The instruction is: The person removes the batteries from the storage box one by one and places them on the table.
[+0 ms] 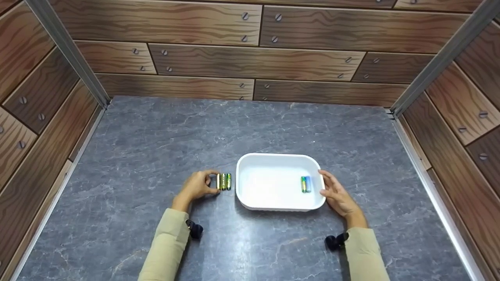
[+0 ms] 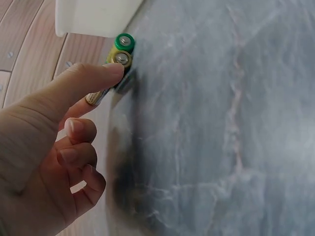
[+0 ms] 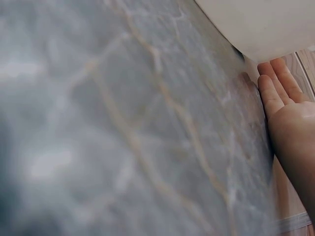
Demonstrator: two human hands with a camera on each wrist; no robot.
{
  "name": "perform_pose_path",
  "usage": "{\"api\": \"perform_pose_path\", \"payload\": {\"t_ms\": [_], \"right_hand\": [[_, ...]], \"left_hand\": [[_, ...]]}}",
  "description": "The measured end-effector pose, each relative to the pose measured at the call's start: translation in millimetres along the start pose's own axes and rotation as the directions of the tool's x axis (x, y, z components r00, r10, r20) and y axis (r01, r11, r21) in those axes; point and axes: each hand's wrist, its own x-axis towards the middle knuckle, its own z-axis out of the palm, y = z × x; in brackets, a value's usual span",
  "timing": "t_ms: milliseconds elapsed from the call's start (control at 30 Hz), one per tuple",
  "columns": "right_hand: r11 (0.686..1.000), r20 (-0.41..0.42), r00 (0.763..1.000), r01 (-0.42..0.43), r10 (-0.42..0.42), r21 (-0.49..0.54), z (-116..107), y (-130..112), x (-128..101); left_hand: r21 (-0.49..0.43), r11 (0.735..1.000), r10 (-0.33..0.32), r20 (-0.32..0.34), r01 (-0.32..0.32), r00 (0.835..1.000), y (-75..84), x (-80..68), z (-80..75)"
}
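My left hand (image 1: 198, 184) pinches the leftmost battery (image 1: 218, 182) of a short row, thumb at its near end and index finger at its far end. Close beside it on the table lie a gold-and-green battery (image 1: 223, 182) and a green battery (image 1: 228, 182). In the left wrist view the other fingers of that hand curl loosely below. A white plastic tub (image 1: 269, 208) stands right of the row, with a green battery (image 1: 303, 184) and a blue battery (image 1: 308, 184) inside. My right hand (image 1: 340, 198) holds the tub's right side, thumb and a fingertip at the rim, more fingers (image 3: 275, 93) against its outer wall.
The grey marbled tabletop (image 1: 175, 128) runs under everything. Wood-patterned panels (image 1: 250, 62) enclose it at the back and both sides, with metal posts (image 1: 70, 50) at the rear corners.
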Motion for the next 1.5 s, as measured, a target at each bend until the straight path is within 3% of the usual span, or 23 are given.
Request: {"api": "perform_pose_path", "payload": {"t_ms": [600,933,1200,1500], "right_hand": [[0.999,-0.066,0.997,-0.034,0.033,-0.014,2,-1,0],[1.000,-0.036,0.999,-0.018,0.017,-0.006,2,-1,0],[1.000,-0.019,1.000,-0.010,0.010,0.006,-1,1,1],[1.000,-0.051,0.998,-0.022,0.021,-0.007,1,0,1]], "left_hand": [[0.017,0.999,-0.039,0.010,0.039,0.999,-1.1,1.1,1.2],[-0.022,0.999,-0.044,0.002,0.044,0.999,4.5,-1.3,-4.1],[-0.102,0.995,0.003,-0.015,-0.005,1.000,20.0,-3.1,-11.2],[-0.112,0.989,0.086,-0.053,-0.092,0.995,44.1,-4.4,-12.8]]}}
